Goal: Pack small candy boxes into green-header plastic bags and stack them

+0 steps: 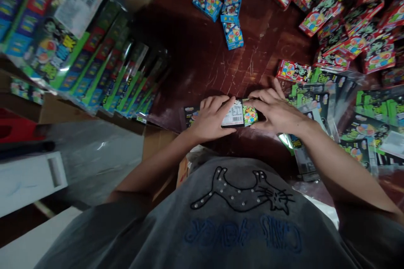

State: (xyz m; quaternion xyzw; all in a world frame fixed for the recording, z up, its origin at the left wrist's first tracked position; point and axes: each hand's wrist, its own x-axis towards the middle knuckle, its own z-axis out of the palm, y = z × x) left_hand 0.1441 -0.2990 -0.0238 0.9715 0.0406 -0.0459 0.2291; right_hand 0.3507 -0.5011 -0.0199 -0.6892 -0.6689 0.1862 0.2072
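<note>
At the near edge of the table, my left hand (pixel 213 117) grips a black printed packet (pixel 232 114) with a white barcode label facing up. My right hand (pixel 273 111) holds a small green candy-style box (pixel 250 114) by its right end, fingers above and thumb below. The box's left end meets the packet; whether it sits inside it or only touches it, I cannot tell. Part of a flat black package (pixel 190 114) shows beyond my left fingers. To the right of my right hand lie flat black-and-green printed packages (pixel 318 101) in clear plastic.
A row of filled multicoloured packs (pixel 94 50) stands on the left. Several small blue boxes (pixel 233 35) lie at the back. Red boxes (pixel 322 10) are heaped at the back right, with one red box (pixel 293 70) nearer. More flat packages (pixel 356 149) lie at the right.
</note>
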